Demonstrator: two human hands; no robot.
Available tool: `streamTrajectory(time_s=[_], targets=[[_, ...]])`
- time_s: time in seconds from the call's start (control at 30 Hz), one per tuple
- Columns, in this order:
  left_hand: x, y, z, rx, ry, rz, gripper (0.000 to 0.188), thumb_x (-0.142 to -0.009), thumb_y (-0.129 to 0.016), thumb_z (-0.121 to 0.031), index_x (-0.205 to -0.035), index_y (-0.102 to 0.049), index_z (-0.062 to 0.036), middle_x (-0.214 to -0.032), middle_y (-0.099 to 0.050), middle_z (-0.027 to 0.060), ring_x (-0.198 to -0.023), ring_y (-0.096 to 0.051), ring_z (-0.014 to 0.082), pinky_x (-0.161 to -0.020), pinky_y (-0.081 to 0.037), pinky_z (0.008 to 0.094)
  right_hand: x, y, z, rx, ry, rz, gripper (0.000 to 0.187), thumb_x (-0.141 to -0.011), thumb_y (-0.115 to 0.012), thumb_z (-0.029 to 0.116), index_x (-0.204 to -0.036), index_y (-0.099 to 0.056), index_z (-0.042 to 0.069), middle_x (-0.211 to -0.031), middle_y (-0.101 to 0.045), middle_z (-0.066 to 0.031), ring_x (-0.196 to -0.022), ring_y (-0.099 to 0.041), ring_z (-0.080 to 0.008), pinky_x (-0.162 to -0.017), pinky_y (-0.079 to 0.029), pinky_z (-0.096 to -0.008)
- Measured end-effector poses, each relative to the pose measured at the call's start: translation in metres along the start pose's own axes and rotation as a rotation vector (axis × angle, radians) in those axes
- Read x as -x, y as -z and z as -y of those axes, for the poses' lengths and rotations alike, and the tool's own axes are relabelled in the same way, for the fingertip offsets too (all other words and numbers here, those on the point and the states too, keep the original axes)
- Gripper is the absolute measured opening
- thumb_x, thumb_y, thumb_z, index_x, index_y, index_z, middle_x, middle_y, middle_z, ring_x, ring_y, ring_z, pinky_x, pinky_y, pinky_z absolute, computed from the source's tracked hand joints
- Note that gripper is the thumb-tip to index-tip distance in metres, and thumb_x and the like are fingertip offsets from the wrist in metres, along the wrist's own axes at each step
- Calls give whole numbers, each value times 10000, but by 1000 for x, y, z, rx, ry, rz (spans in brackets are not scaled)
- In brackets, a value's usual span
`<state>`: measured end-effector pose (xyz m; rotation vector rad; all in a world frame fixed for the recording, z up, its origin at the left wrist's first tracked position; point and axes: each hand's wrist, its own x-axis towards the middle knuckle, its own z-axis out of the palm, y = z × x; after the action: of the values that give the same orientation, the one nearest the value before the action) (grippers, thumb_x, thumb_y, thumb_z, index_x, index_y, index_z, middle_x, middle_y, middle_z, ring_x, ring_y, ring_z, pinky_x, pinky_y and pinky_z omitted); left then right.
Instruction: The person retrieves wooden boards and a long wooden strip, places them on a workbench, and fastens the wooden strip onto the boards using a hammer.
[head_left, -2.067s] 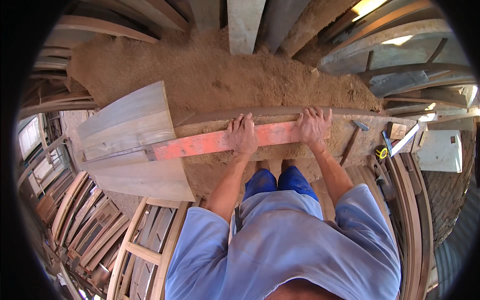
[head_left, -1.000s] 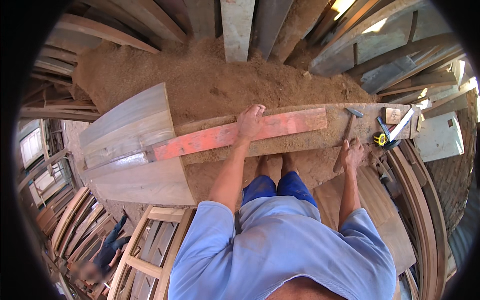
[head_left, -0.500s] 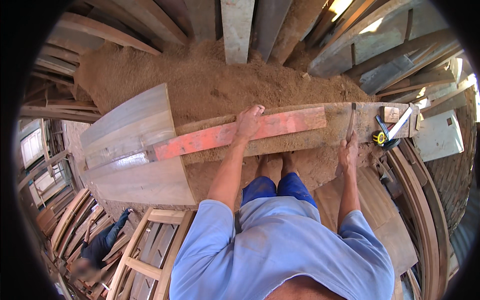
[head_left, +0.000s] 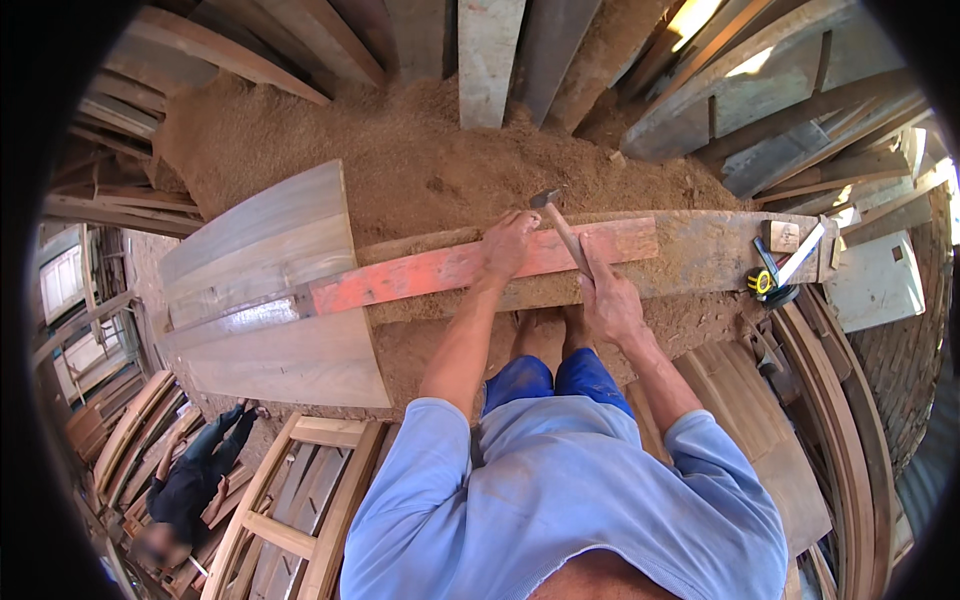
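Note:
A long board painted faded red point(head_left: 400, 280) lies along a wooden bench plank point(head_left: 690, 240) strewn with sawdust. My left hand point(head_left: 508, 245) rests over the red board, fingers closed together at its far edge; whatever they pinch is too small to make out. In my right hand point(head_left: 612, 300) is a hammer point(head_left: 567, 232), gripped by its wooden handle and slanting up to the left. Its dark head is just beyond the left fingertips. Under the red board's left end lies a wide pale wooden panel point(head_left: 280, 360).
On the bench's right end lie a yellow tape measure point(head_left: 760, 280), a try square point(head_left: 800, 255) and a small wood block point(head_left: 783, 236). Sawdust point(head_left: 400, 150) is heaped beyond the bench, with planks leaning behind. A wooden frame point(head_left: 285, 535) stands lower left. Another person point(head_left: 190, 490) is at far left.
My right hand has brought the hammer leftward from the bench's right part to beside my left hand. My left hand stays at the red board. The other person has shifted slightly.

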<state>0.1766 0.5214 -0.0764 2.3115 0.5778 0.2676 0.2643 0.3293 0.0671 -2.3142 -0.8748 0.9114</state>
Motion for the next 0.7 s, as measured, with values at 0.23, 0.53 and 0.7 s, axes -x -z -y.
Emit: streamTrajectory(time_s=[0.23,0.53,0.7], targets=[[1,-1,1,-3,-36,8,155,-812,-618,-108,-963,-644,-89,-976,-665,117,-953,-616,330,-814,-514,439,-3,-4,-4,-73,137,-141,600,-934,-513,194,-1488,-287,159,-1035,-634,-270,-871,-609,-489,-770,-486,-549],[3,-3,-5,4,-38,26,161,-807,-629,-113,-965,-641,-83,-972,-661,128,-954,-615,334,-822,-511,445,5,1,-4,-104,157,-145,603,-905,-537,119,-1468,-321,100,-1233,-571,-260,-919,-596,-503,-762,-498,-534],[2,-1,7,-76,27,65,172,-842,-587,-148,-995,-646,-97,-980,-657,137,-976,-612,331,-840,-506,445,-10,-3,-11,93,-21,55,594,-916,-535,155,-1470,-324,125,-986,-640,-285,-794,-619,-481,-669,-491,-543]])
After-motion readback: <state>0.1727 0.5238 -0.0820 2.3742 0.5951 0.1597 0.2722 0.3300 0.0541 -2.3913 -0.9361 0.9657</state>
